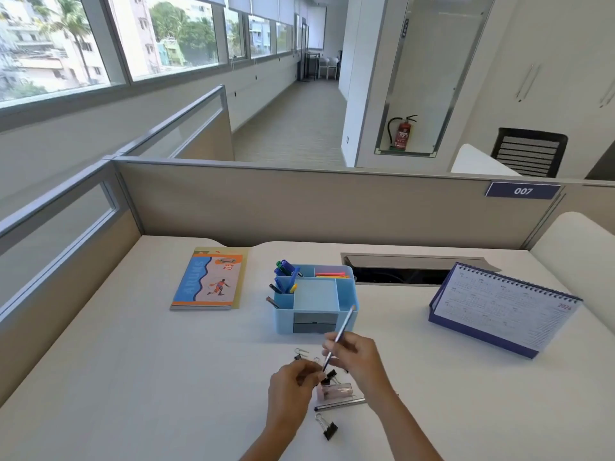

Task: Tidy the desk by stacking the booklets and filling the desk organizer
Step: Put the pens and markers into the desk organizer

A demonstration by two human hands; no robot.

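Note:
A light blue desk organizer (346, 294) stands mid-desk, with markers (285, 268) in its left slots and bright sticks in a back slot. Stacked booklets (209, 282) lie to its left. My right hand (357, 356) holds a silver pen (339, 334) tilted up toward the organizer's front right corner. My left hand (293, 382) pinches the pen's lower end, beside a black binder clip (327, 377). Below lie a pinkish clear case (334, 391), another pen (339, 404) and a second binder clip (327, 427).
A purple desk calendar (499, 307) stands at the right. A cable slot (399, 271) opens in the desk behind the organizer. Beige partition walls (299, 201) close the back and left. Small clips (301, 354) lie just past my left hand.

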